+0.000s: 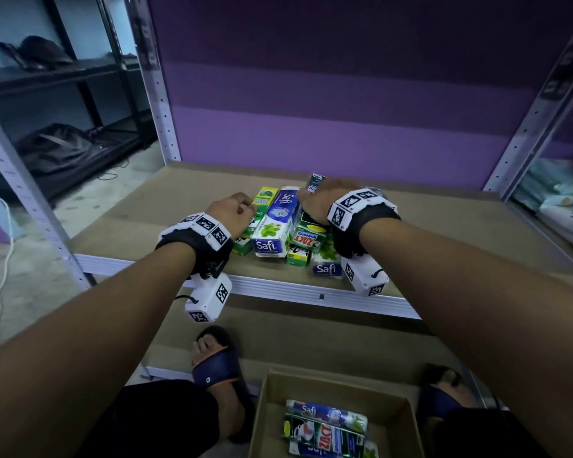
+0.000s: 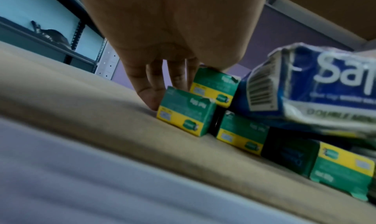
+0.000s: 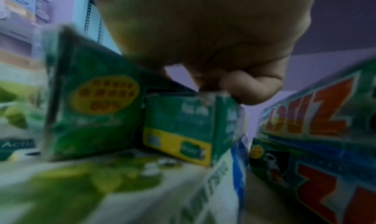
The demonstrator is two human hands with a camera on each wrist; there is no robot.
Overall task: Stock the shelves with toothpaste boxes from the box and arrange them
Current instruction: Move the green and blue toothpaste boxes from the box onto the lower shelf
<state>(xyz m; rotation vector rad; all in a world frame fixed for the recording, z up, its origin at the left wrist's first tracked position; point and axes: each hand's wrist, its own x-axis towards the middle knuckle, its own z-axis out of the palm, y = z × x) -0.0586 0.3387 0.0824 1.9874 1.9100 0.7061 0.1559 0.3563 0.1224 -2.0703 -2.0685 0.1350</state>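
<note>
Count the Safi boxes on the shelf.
2. One Safi box lies on top of the green boxes; another lies front right, near the shelf edge. Others may be hidden.

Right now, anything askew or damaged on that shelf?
Yes. The toothpaste boxes sit in a loose heap near the shelf front edge, pointing at different angles and overlapping, not in rows. The big blue Safi box lies tilted across smaller green ones, and its end flap looks crumpled.
</note>
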